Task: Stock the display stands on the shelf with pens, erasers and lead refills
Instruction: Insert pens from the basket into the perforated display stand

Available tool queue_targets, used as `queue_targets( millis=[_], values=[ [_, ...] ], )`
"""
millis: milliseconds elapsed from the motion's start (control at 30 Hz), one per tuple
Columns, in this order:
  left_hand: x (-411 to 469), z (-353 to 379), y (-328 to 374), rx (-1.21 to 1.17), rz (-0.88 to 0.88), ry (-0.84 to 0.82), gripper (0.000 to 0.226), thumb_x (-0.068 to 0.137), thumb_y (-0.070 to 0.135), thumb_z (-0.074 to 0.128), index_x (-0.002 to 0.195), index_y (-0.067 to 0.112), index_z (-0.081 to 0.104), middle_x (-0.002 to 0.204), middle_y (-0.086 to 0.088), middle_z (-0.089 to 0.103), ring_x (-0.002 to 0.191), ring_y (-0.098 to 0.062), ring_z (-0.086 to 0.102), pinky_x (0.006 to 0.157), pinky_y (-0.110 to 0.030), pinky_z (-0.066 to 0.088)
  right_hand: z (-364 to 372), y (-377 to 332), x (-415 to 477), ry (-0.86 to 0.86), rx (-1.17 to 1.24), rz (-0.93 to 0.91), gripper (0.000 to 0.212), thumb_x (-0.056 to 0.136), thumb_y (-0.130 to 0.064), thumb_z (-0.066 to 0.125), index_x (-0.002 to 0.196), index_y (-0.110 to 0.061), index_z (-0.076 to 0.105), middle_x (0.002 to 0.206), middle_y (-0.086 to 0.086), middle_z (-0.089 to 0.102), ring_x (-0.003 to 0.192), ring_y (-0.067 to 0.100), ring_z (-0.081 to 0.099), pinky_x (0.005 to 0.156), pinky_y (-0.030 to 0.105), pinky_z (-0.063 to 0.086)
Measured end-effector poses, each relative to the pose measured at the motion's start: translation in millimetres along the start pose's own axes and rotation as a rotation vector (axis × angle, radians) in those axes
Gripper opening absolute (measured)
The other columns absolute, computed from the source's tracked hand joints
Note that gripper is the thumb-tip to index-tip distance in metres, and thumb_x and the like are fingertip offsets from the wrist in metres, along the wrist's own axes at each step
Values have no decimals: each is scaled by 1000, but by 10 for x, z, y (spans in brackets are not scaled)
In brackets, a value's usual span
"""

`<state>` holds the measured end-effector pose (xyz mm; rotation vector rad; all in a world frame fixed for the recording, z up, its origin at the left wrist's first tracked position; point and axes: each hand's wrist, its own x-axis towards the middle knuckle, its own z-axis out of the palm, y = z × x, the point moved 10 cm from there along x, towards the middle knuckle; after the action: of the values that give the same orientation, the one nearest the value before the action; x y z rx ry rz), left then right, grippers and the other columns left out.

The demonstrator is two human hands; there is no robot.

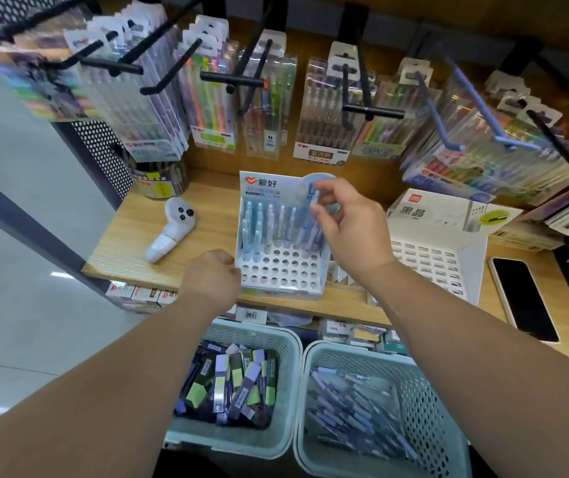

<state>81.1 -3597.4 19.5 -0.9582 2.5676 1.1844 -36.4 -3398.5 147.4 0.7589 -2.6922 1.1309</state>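
On the wooden shelf (207, 219) my left hand (212, 276) curls round the front left corner of the pen stand (281, 270), I judge to steady it. My right hand (352, 225) pinches a pen (311, 196) above the stand's right side. The pen looks pale blue and blurred; the stand's front holes are unfilled.

On the shelf (131, 243) the pen stand (283, 274) sits mid-front, pens (258, 229) upright in its back rows; a second stand (428, 260) just right of it, a phone (524, 298) further right. Below in front, side by side: left basket (290, 357) holding boxes (234, 384), right basket (424, 405) holding loose pens (355, 408)
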Motion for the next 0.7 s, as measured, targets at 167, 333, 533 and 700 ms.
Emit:
queue_targets(
  millis=[167, 333, 533, 700],
  values=[
    [61, 38, -36, -2, -13, -2, 11, 97, 14, 56, 101, 18, 65, 89, -7, 73, 80, -26, 72, 69, -40, 61, 144, 2, -25, -32, -52, -33, 29, 98, -27, 64, 127, -27, 63, 98, -18, 66, 76, 2, 57, 74, 27, 54],
    [74, 47, -87, -65, -74, -22, 14, 97, 12, 56, 102, 25, 58, 89, -6, 70, 84, -27, 71, 75, -38, 60, 164, -21, 3, -33, -106, -61, 30, 99, -28, 62, 129, -28, 62, 105, -10, 72, 88, 12, 66, 75, 31, 56],
    [122, 78, -150, -117, -84, -36, 16, 98, 14, 54, 108, 24, 61, 100, -6, 71, 86, -25, 73, 71, -38, 58, 218, 43, -41, -25, -177, -104, 31, 96, -24, 66, 127, -23, 67, 107, -2, 74, 91, 18, 69, 79, 36, 58],
    [129, 72, -150, -134, -86, -14, 14, 99, 14, 52, 106, 25, 59, 99, -6, 69, 88, -27, 73, 68, -37, 57, 270, -18, -31, 6, -211, -180, 25, 90, -19, 72, 115, -15, 76, 106, 2, 71, 87, 24, 69, 74, 44, 59]
  ],
)
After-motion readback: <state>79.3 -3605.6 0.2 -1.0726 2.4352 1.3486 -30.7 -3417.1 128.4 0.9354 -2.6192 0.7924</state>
